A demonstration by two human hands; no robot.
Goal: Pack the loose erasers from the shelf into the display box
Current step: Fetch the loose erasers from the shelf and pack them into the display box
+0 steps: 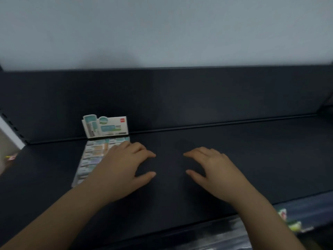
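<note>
Nearest, mid-frame: left grip (126, 168) and right grip (214, 170), both spread, empty. Left of centre, display box (105, 127) looks full of erasers (91, 157); none loose visible on shelf (243, 150). Packing likely done.

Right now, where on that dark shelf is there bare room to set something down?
Bare shelf runs from the right hand rightward, back to the back panel. A smaller gap lies between it and the left hand. The left is crowded: the display box of erasers sits there, the left hand over its right edge.
</note>
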